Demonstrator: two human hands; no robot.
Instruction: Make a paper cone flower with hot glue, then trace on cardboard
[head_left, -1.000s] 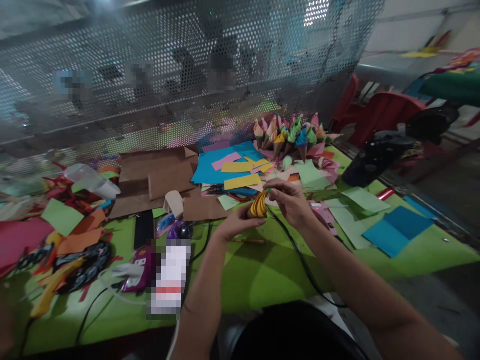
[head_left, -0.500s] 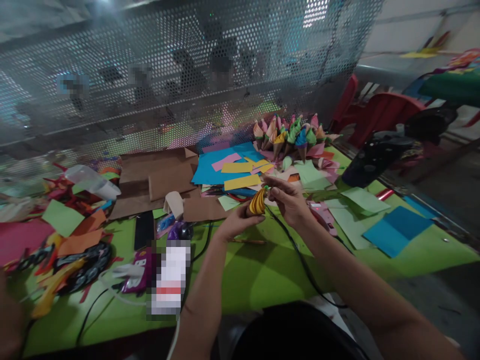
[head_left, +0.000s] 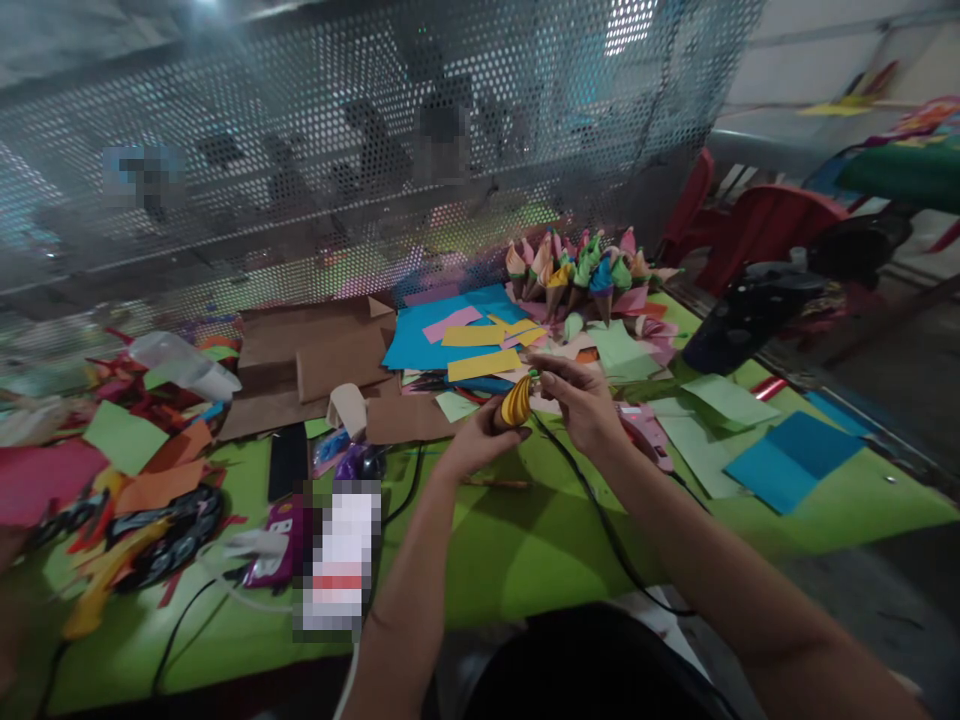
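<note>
A paper ice cream cone (head_left: 516, 403) with a yellow pleated swirl is held in my left hand (head_left: 474, 442), above the green table. The fingers wrap round its lower part and hide most of the cone. At the top of the swirl sits a small green tip (head_left: 534, 375). My right hand (head_left: 583, 398) is closed in a pinch at this tip; exactly what lies between the fingertips is partly hidden. Under my right forearm lies a pink glue gun (head_left: 646, 432). A thin stick (head_left: 499, 484) rests on the table below my hands.
Several finished paper ice cream cones (head_left: 592, 270) stand at the back. Blue (head_left: 420, 340), yellow and green paper sheets lie around. A black cord (head_left: 592, 500) crosses the table. To the left are a phone (head_left: 289, 462), a power strip (head_left: 339, 560) and a yellow glue gun (head_left: 120, 575).
The yellow swirl has turned slightly in my left hand. My right hand stays at its tip, almost unmoved. The blurred shape at the left edge has shifted a little.
</note>
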